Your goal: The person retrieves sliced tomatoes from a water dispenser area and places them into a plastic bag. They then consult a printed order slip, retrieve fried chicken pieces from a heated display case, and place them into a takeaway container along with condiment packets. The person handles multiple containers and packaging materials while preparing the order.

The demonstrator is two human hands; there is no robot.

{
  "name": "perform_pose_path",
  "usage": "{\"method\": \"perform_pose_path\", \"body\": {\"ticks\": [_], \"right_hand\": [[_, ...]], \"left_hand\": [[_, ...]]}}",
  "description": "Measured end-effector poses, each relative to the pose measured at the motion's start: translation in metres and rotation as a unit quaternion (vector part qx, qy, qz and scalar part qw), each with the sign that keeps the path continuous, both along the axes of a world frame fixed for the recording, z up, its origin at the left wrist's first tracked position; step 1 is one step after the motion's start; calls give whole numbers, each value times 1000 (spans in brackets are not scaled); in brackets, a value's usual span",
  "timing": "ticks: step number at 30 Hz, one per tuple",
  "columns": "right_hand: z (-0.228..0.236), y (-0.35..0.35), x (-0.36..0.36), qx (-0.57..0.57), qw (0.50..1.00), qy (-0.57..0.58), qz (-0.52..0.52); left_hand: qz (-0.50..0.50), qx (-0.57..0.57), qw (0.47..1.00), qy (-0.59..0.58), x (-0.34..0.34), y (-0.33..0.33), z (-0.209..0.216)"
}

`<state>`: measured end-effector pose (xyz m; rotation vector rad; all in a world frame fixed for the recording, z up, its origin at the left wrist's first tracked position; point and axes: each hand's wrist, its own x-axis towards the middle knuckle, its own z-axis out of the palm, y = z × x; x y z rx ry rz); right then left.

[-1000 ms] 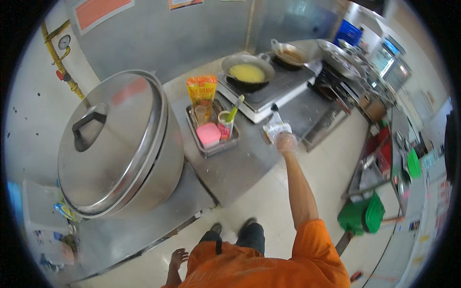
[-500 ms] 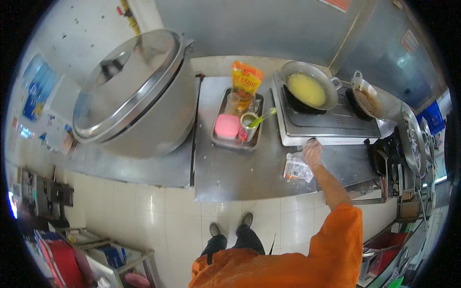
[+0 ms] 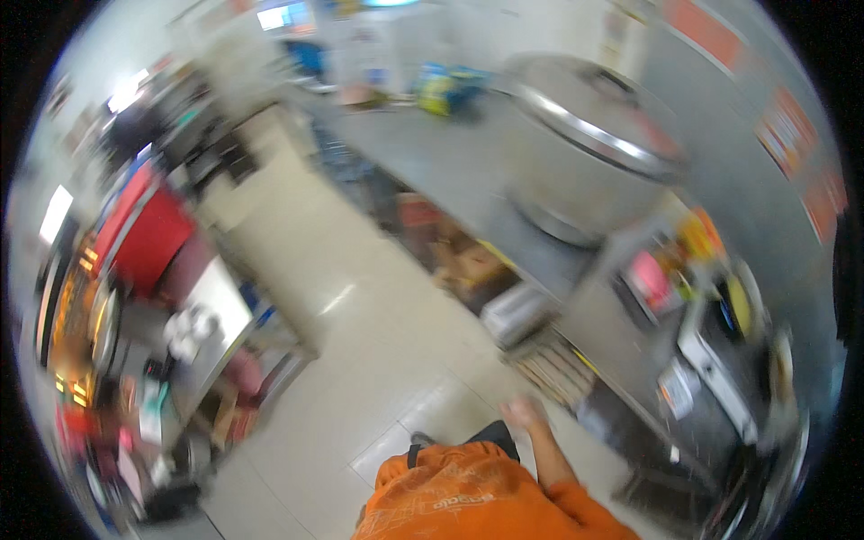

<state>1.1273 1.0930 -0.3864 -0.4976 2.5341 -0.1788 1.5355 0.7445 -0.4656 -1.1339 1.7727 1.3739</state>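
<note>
My right hand [image 3: 524,412] hangs low in front of my body, over the floor beside the steel counter [image 3: 621,369]. Motion smears its fingers, and nothing can be made out in them. My left hand is out of sight. On the counter to the right, a white packet [image 3: 679,387] lies near the white-fronted gas stove [image 3: 720,382]. A pan with yellow contents [image 3: 740,304] sits on that stove. Left of it, a tray [image 3: 635,301] holds a pink container [image 3: 650,277], and an orange pouch [image 3: 697,236] is beside this.
A large lidded metal pot [image 3: 571,148] stands on the counter beyond the tray. Below the counter are boxes [image 3: 481,263] and a slatted rack [image 3: 551,371]. Across the tiled floor [image 3: 333,333], a red box [image 3: 148,234] and a cluttered side table [image 3: 220,306] stand on the left.
My view has swung left, bringing the aisle and side table in. My right hand has moved off the stove front and the packet, down to my body. The packet stays on the counter.
</note>
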Motion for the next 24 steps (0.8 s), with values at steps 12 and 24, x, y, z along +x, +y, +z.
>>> {"method": "perform_pose_path", "body": {"ticks": [12, 24], "right_hand": [[-94, -118, -12, 79, 964, -197, -162], [-64, -482, -396, -26, 998, 31, 55]], "left_hand": [[107, -98, 975, 166, -219, -241, -22], [426, 39, 902, 59, -253, -363, -25]]}}
